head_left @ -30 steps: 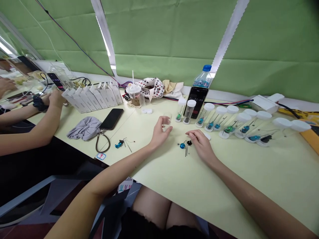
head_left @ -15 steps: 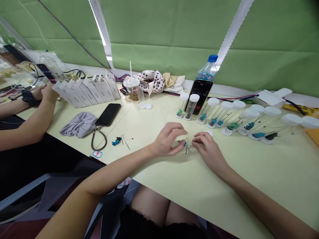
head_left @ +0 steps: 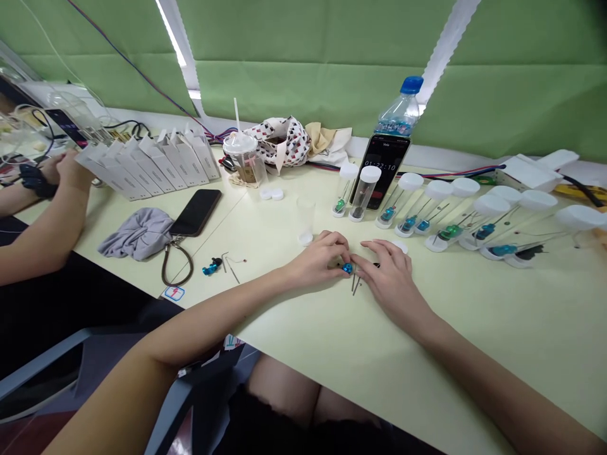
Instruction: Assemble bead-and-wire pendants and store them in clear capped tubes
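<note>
My left hand point(head_left: 321, 260) is closed, its thumb and fingertips pinching a small blue metal part point(head_left: 348, 268) just above the table. My right hand point(head_left: 392, 278) is at the right of that part, fingers stretched and apart, the index fingertip close to it; whether it touches, I cannot tell. Between the hands lie thin L-shaped hex keys point(head_left: 354, 285). A small black piece point(head_left: 377, 265) shows partly under my right fingers. Behind my left hand a clear tube point(head_left: 306, 215) stands on its white cap, and a loose white cap point(head_left: 399, 246) lies behind my right hand.
Several capped clear tubes point(head_left: 443, 221) with small parts stand at the right, near an upright phone point(head_left: 382, 167) against a water bottle point(head_left: 401, 110). Leftward lie another blue part point(head_left: 211, 266), a phone point(head_left: 196, 212) and a grey cloth point(head_left: 136, 234). A co-worker's arms point(head_left: 61, 208) are at far left.
My left hand has lowered and closed on the blue part. My right hand's fingers have spread and reached left toward it. The view has shifted slightly.
</note>
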`<state>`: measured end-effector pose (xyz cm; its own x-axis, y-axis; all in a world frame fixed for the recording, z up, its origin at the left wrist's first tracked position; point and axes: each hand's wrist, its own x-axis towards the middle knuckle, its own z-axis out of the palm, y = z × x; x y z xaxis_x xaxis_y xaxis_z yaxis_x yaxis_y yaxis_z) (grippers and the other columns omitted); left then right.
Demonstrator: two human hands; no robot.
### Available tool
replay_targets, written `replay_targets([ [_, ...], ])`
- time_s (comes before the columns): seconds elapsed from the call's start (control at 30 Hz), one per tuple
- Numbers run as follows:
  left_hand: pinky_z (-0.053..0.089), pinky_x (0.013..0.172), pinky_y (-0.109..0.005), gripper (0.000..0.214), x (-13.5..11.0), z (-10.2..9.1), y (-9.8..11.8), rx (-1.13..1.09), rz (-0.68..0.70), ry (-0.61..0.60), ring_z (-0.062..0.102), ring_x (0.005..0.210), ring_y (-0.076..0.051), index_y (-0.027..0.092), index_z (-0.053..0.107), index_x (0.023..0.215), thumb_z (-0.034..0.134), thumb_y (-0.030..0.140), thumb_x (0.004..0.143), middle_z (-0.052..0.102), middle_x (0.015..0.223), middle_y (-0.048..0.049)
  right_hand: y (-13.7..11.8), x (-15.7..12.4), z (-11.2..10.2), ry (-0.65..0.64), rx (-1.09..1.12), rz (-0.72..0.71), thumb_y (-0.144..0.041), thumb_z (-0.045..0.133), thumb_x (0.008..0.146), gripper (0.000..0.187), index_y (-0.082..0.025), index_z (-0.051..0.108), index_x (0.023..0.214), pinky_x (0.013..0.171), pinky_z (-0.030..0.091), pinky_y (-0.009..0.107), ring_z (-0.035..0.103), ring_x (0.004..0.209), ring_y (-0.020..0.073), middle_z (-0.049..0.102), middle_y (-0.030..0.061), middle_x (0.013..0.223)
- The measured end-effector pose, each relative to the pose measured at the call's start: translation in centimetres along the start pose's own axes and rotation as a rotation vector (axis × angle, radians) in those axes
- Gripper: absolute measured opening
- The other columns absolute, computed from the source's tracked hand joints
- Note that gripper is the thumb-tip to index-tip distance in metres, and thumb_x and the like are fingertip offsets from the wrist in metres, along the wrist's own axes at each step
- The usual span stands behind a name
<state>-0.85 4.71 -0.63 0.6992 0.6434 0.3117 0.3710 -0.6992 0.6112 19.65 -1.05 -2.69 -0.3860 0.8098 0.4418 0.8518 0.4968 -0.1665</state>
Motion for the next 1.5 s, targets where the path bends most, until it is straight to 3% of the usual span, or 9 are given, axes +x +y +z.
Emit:
replay_targets([
  [0.23, 0.041, 0.097, -0.04, 0.013, 0.2, -0.4, 0.0, -0.015, 0.015, -0.06, 0.048, 0.107, -0.023, 0.022, 0.067, 0.089, 0.067, 0.031, 0.079, 0.057, 0.105, -0.0067, 0.4, 0.1, -0.4, -0.031, 0.072, 0.081, -0.03, 0.048, 0.095, 0.014, -0.025, 0.061, 0.094, 0.094, 0.035, 0.052, 0.039, 0.127, 0.0313, 0.055, 0.0106, 0.122],
  [0.53, 0.041, 0.094, -0.038, 0.012, 0.1, -0.5, 0.1, 0.001, 0.033, -0.129, 0.049, 0.104, -0.023, 0.021, 0.068, 0.088, 0.067, 0.028, 0.079, 0.059, 0.102, -0.0068, 1.2, -0.5, -1.1, -0.063, 0.069, 0.073, -0.028, 0.047, 0.094, 0.019, -0.023, 0.058, 0.079, 0.088, 0.034, 0.049, 0.044, 0.12, 0.0296, 0.06, 0.008, 0.11],
  [0.8, 0.041, 0.093, -0.036, 0.011, 0.2, -0.7, 0.3, 0.013, 0.062, -0.165, 0.049, 0.106, -0.023, 0.021, 0.066, 0.089, 0.064, 0.028, 0.08, 0.059, 0.102, -0.0067, 0.6, -0.5, -1.7, -0.025, -0.046, -0.015, -0.03, 0.046, 0.096, 0.017, -0.021, 0.059, 0.092, 0.087, 0.033, 0.047, 0.047, 0.116, 0.03, 0.06, 0.0112, 0.115],
  [0.9, 0.041, 0.094, -0.036, 0.011, 0.2, -0.6, 0.3, 0.035, 0.056, -0.162, 0.049, 0.106, -0.023, 0.021, 0.066, 0.088, 0.064, 0.028, 0.08, 0.059, 0.103, -0.0068, 0.0, -0.3, -1.3, -0.051, -0.036, -0.014, -0.03, 0.046, 0.096, 0.017, -0.021, 0.058, 0.089, 0.085, 0.035, 0.046, 0.049, 0.112, 0.0295, 0.061, 0.011, 0.11],
  [1.0, 0.041, 0.094, -0.036, 0.011, 0.2, -0.6, 0.4, 0.045, 0.061, -0.161, 0.048, 0.106, -0.023, 0.02, 0.065, 0.088, 0.063, 0.028, 0.081, 0.059, 0.102, -0.007, -0.4, -0.1, -1.4, -0.093, -0.059, -0.029, -0.021, 0.042, 0.096, 0.02, -0.02, 0.057, 0.083, 0.08, 0.036, 0.045, 0.051, 0.106, 0.0287, 0.062, 0.0103, 0.103],
  [1.2, 0.042, 0.093, -0.035, 0.014, 0.0, -0.5, 0.3, 0.04, 0.09, -0.14, 0.048, 0.106, -0.023, 0.019, 0.066, 0.089, 0.064, 0.03, 0.081, 0.058, 0.102, -0.008, -1.0, -0.1, -2.2, -0.154, -0.21, -0.159, -0.003, 0.032, 0.09, 0.034, -0.017, 0.062, 0.086, 0.074, 0.037, 0.045, 0.05, 0.106, 0.0342, 0.062, 0.0172, 0.097],
  [1.4, 0.042, 0.093, -0.034, 0.01, 0.1, -0.6, 0.3, 0.039, 0.061, -0.138, 0.048, 0.105, -0.022, 0.018, 0.065, 0.085, 0.063, 0.027, 0.081, 0.058, 0.101, -0.0076, -0.5, -0.1, -3.2, -0.113, -0.331, -0.225, -0.001, 0.03, 0.09, 0.034, -0.014, 0.061, 0.094, 0.074, 0.042, 0.041, 0.057, 0.09, 0.0283, 0.064, 0.0174, 0.101],
  [1.5, 0.041, 0.094, -0.034, 0.011, 0.0, -0.6, 0.5, 0.038, 0.037, -0.129, 0.048, 0.105, -0.022, 0.018, 0.065, 0.088, 0.063, 0.026, 0.081, 0.057, 0.103, -0.0074, 0.3, -0.1, -3.9, -0.01, -0.33, -0.294, -0.006, 0.039, 0.093, 0.021, -0.013, 0.058, 0.097, 0.075, 0.044, 0.037, 0.059, 0.089, 0.0246, 0.066, 0.0136, 0.097],
])
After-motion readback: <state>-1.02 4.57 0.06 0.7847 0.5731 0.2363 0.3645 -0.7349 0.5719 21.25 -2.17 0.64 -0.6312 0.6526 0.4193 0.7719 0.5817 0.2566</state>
